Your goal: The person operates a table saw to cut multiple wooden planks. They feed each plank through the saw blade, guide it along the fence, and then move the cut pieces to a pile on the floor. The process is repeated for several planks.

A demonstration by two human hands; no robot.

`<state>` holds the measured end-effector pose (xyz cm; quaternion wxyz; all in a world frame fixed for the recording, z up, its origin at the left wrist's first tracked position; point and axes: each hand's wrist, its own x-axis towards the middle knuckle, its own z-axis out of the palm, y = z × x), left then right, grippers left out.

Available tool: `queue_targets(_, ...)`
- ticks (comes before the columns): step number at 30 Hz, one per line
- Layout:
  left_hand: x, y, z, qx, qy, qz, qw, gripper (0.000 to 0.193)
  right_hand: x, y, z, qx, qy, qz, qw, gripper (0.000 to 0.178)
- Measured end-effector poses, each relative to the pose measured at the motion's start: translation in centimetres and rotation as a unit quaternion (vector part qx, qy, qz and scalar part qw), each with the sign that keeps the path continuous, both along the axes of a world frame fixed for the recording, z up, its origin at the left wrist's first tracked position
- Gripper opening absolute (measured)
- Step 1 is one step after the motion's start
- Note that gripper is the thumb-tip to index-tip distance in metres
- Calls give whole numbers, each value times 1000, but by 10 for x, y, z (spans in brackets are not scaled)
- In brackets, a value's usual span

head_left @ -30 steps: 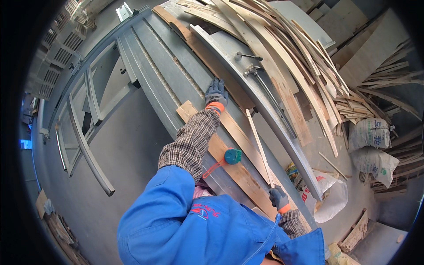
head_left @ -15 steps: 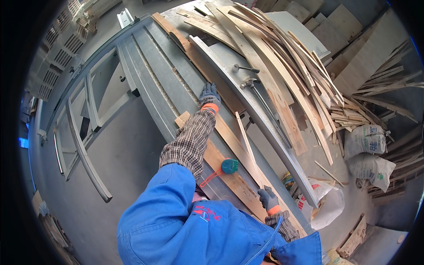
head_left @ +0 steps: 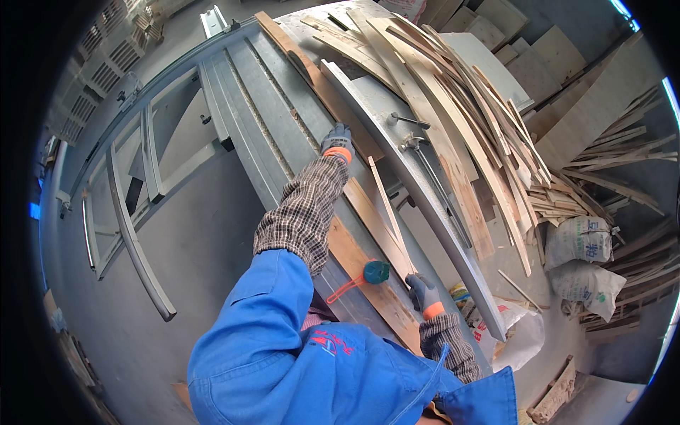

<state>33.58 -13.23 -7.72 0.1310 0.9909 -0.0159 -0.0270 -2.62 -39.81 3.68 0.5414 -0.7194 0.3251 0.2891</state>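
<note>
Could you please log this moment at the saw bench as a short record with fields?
Left hand: gloved, pressed flat on the far end of the wooden board
Right hand: gloved, at the near end of a thin wood strip
Between the hands: teal cup with orange handle
Bench: long grey metal table
Right side: heap of offcut strips, white sacks

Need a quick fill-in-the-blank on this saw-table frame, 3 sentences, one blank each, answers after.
1. Both hands wear grey gloves with ___ cuffs: the left hand and the right hand.
2. The left hand rests on the long ___ plank lying along the grey metal table.
3. The round teal scoop has a thin ___ handle.

Missing words: orange; wooden; orange
</note>
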Motion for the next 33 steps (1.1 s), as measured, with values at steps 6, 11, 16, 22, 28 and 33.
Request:
queue_targets(6, -27, 2, -9, -51, -56, -4, 997, 52, 27, 35, -13, 48, -54, 29, 997, 28)
queue_targets(11, -80, 54, 16, -97, -55, 84, 990, 52, 28, 30, -6, 81, 36, -46, 995, 25)
queue_targets(16, -154, 167, -35, -65, -176, 331, 925, 68, 30, 12, 5, 40, 52, -72, 995, 29)
queue_targets(22, -180, 158, -83, -75, -141, 428, 889, 78, 46, 31, 22, 25, 46, -43, 998, 31)
queue_targets(28, -181, 146, -74, -176, -198, 415, 870, 74, 51, 38, 14, 12, 70, -49, 996, 27)
queue_targets(33, -174, 144, -59, -167, -166, 424, 875, 72, 47, 55, 9, 5, 29, -63, 998, 34)
